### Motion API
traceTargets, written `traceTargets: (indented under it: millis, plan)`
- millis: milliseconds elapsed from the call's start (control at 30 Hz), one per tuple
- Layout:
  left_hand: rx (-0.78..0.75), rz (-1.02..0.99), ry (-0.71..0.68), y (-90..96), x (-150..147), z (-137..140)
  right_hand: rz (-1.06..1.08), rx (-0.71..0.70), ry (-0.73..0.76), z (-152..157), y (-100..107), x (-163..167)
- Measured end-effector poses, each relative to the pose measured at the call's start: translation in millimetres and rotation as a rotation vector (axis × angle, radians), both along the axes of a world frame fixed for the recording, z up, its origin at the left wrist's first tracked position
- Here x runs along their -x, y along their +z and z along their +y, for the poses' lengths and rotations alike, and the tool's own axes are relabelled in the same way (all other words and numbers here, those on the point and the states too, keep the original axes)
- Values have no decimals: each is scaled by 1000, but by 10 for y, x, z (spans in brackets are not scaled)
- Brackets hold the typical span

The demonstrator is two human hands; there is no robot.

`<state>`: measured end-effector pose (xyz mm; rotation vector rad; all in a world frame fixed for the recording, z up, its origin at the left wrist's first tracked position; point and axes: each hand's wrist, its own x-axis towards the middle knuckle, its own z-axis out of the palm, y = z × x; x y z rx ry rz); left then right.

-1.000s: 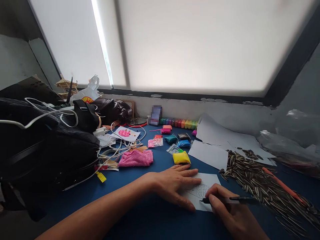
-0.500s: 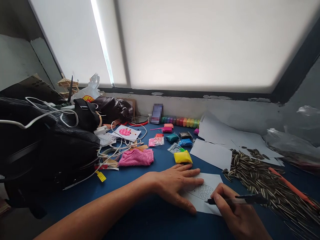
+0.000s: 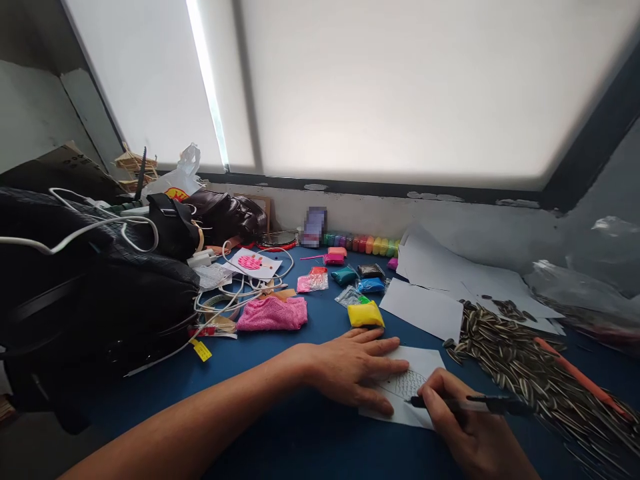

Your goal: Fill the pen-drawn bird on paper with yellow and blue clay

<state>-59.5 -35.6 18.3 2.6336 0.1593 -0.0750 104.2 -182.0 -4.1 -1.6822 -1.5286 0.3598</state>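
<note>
Blue tabletop [image 3: 280,440] underlies everything, with a bulky black bag [image 3: 110,293] filling the left end and a heap of striped seeds [image 3: 520,363] spread at the right. Between them the left hand [image 3: 345,370] lies flat with fingers spread wide, gripping nothing, pressed over the left part of a small white sheet [image 3: 427,360]. The right hand [image 3: 460,417] is closed in a writing pinch at the sheet's right side. A yellow packet [image 3: 366,315] sits just beyond the left fingertips. Smaller again, the black pen [image 3: 477,403] slants from the right fingers, its tip at or very near the paper; contact cannot be told. Compared with half a second ago, the left thumb has drawn in toward the other fingers and the tip has shifted slightly leftward, so more lower edge shows and the pen seems to be following the underside of the hatched drawing [image 3: 410,383].
</note>
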Motion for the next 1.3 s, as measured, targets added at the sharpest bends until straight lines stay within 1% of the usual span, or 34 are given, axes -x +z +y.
traceTargets:
  millis: [400, 833, 1167, 1300]
  plan:
    - [5, 3, -8, 0, 14, -4, 44, 34, 27, 2, -20, -1]
    - [7, -1, -16, -14, 21, 9, 49, 32, 51, 4, -17, -9]
    - [5, 2, -11, -17, 19, 4, 71, 57, 26, -9, -33, -17]
    - [-2, 0, -14, -11, 17, 5, 106, 76, 39, -7, -40, -33]
